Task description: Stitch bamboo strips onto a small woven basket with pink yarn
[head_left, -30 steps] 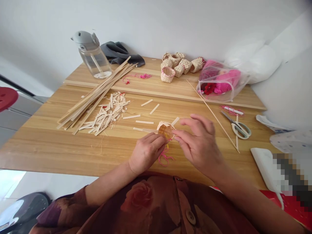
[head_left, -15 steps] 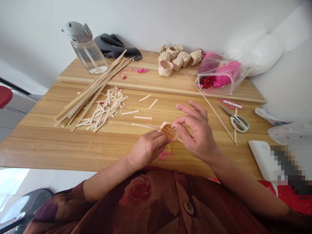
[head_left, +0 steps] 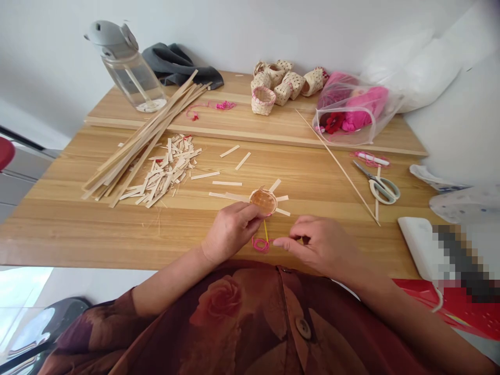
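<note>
A small round woven basket (head_left: 264, 201) faces up, with pale flat strips sticking out from its rim at both sides. My left hand (head_left: 234, 229) is closed on the near left edge of it, thumb and fingers pinching the rim. Below hangs a thin yellow piece (head_left: 266, 229), reaching down to a coil of pink thread (head_left: 261, 244) on the table. Just right of that coil is my right hand (head_left: 322, 245), its fingers curled and its thumb stretched out apart from them. The thumb tip lies at the end of the pink thread; nothing held shows.
Long wooden strips (head_left: 148, 140) and a heap of cut strips (head_left: 167, 169) lie left, near a water bottle (head_left: 135, 78). Finished woven baskets (head_left: 263, 100) sit behind. Scissors (head_left: 385, 190), a thin stick (head_left: 339, 166), a bag of pink yarn (head_left: 351, 117) and a white device (head_left: 417, 245) are right.
My right hand has left the basket's right edge and moved down toward the pink thread. My left hand still holds the basket, whose right-hand strips now show.
</note>
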`<state>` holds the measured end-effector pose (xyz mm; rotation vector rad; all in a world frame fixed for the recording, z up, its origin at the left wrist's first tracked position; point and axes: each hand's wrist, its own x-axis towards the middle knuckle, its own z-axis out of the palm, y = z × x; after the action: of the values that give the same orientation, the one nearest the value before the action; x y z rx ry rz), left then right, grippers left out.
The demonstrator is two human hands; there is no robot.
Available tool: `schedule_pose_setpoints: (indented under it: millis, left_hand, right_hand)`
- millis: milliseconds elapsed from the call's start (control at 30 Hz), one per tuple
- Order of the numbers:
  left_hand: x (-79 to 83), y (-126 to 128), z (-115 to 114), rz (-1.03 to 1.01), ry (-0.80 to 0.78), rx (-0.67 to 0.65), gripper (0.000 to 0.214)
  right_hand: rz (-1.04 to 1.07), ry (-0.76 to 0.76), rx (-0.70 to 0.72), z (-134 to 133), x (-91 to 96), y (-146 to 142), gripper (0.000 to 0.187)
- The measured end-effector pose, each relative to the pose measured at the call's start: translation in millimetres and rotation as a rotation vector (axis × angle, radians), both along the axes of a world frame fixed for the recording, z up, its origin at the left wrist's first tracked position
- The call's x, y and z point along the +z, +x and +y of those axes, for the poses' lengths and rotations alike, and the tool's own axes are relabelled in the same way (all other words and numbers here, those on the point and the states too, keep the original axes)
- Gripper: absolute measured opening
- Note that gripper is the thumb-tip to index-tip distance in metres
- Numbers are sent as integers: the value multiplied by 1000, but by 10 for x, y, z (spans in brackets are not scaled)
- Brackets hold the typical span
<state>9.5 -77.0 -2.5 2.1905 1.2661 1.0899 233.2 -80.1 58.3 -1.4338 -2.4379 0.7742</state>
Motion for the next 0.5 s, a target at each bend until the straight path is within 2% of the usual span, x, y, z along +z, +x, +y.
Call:
schedule_pose_setpoints:
  millis: [67, 100, 200, 267, 367, 500]
  left_hand:
    - [-18, 9, -1, -56, -51, 17, 11]
    - [-22, 16, -1, -86, -85, 24, 11]
    - [-20, 34, 5, -167, -191, 58, 9]
    - [-19, 37, 12, -217, -257, 90, 8]
    - [-38, 17, 33, -334, -355, 157, 7]
    - [-59, -35, 86, -606, -548, 192, 22]
  right_hand:
    - [-43, -212, -9, -1, -144, -19, 30]
    - [-21, -260, -45, 13, -227, -47, 28]
    - [65, -274, -143, 88, -453, -174, 27]
    - [91, -268, -154, 139, -544, -258, 24]
    - [108, -275, -113, 176, -566, -315, 25]
    - [200, -276, -72, 157, -436, -278, 30]
